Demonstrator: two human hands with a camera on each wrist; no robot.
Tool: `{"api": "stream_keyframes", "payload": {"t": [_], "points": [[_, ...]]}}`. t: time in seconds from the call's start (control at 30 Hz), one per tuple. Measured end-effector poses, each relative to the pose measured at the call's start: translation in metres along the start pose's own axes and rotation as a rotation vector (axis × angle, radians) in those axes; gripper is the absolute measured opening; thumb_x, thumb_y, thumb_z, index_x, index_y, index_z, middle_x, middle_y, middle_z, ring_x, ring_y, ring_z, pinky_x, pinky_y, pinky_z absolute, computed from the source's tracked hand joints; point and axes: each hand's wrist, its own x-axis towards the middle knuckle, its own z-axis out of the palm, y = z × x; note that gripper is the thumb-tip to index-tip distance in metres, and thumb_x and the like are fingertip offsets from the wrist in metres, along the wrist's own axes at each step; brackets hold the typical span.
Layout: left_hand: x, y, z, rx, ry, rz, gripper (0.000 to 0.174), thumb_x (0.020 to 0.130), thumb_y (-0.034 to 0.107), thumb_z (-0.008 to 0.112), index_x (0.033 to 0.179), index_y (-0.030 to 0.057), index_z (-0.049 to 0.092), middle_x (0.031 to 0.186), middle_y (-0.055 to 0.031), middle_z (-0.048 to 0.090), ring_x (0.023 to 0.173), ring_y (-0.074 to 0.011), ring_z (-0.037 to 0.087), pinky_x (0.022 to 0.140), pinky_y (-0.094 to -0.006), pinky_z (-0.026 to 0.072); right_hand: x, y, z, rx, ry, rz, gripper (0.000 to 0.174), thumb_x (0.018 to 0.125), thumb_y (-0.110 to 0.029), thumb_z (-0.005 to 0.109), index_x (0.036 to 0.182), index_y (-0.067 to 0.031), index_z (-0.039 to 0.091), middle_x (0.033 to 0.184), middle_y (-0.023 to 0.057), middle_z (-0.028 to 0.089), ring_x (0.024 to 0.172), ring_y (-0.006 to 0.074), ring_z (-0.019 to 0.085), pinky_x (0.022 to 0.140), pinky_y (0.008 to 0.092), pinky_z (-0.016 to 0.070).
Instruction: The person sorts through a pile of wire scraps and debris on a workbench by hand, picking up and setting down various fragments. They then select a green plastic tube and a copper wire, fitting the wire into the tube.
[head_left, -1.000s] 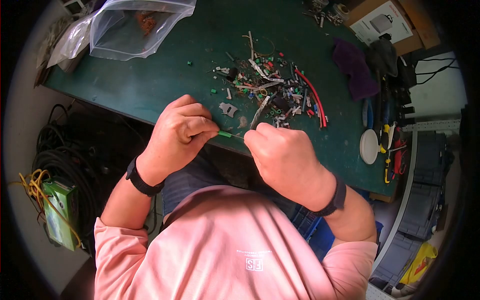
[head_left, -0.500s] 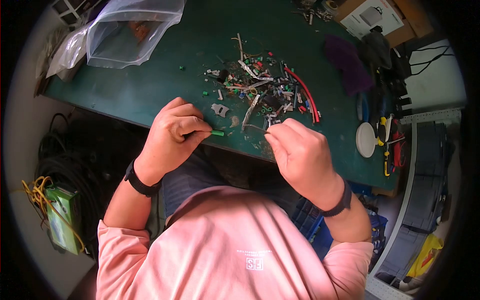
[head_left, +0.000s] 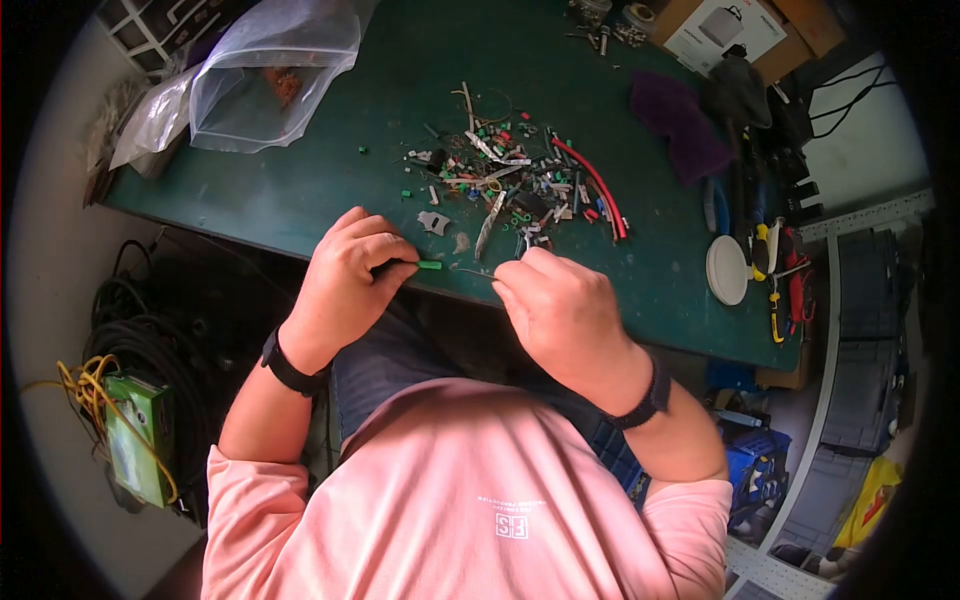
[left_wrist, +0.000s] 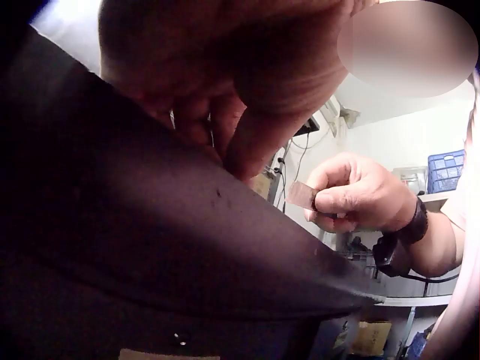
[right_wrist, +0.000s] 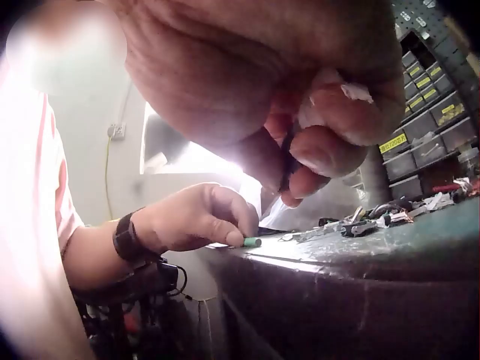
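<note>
Over the table's near edge, my left hand pinches a short green tube, its end poking out past the thumb and forefinger. Facing it, my right hand grips a thin, flat metal strip like a small blade; seen edge-on from the head, it points left. A small gap separates strip and tube. The right wrist view shows the green tube low at the table edge, and something white is tucked in the right fingers. Just beyond the hands lies a notched grey metal plate.
A pile of scraps with wire bits, several green pieces and a red tube covers mid-table. Farther out are a clear zip bag, a purple cloth, a white round lid and pliers.
The strip's tip was at the green tube; my right hand then drew it away to the right, and has since come back left, closer to the tube. The left hand keeps its pinch.
</note>
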Motion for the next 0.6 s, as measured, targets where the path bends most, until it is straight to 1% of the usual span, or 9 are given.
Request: {"api": "stream_keyframes", "payload": {"t": [0.17, 0.27, 0.6], "points": [[0.000, -0.002, 0.000, -0.024, 0.013, -0.012, 0.013, 0.067, -0.001, 0.075, 0.079, 0.0031, 0.069, 0.079, -0.0069, 0.064, 0.079, -0.0265, 0.057, 0.072, -0.0357, 0.0470, 0.011, -0.002, 0.010, -0.009, 0.007, -0.032, 0.009, 0.084, -0.009, 0.060, 0.077, -0.0087, 0.056, 0.073, 0.0088, 0.055, 0.066, 0.0264, 0.063, 0.056, 0.0374, 0.0507], [0.001, -0.003, -0.003, -0.027, -0.024, -0.019, 0.013, 0.067, 0.000, 0.075, 0.078, 0.0035, 0.069, 0.079, -0.0063, 0.064, 0.079, -0.0259, 0.057, 0.072, -0.0353, 0.0470, 0.015, -0.003, 0.013, -0.010, -0.010, -0.054, 0.009, 0.085, -0.009, 0.061, 0.077, -0.0090, 0.056, 0.073, 0.0086, 0.056, 0.065, 0.0261, 0.063, 0.055, 0.0368, 0.0511], [0.004, -0.004, -0.004, -0.047, -0.051, -0.003, 0.013, 0.066, 0.002, 0.076, 0.077, 0.0043, 0.070, 0.079, -0.0058, 0.065, 0.079, -0.0257, 0.057, 0.073, -0.0357, 0.0475, 0.017, -0.002, 0.015, 0.006, -0.030, -0.037, 0.010, 0.085, -0.010, 0.061, 0.076, -0.0087, 0.057, 0.072, 0.0088, 0.056, 0.063, 0.0267, 0.064, 0.055, 0.0373, 0.0514]]}}
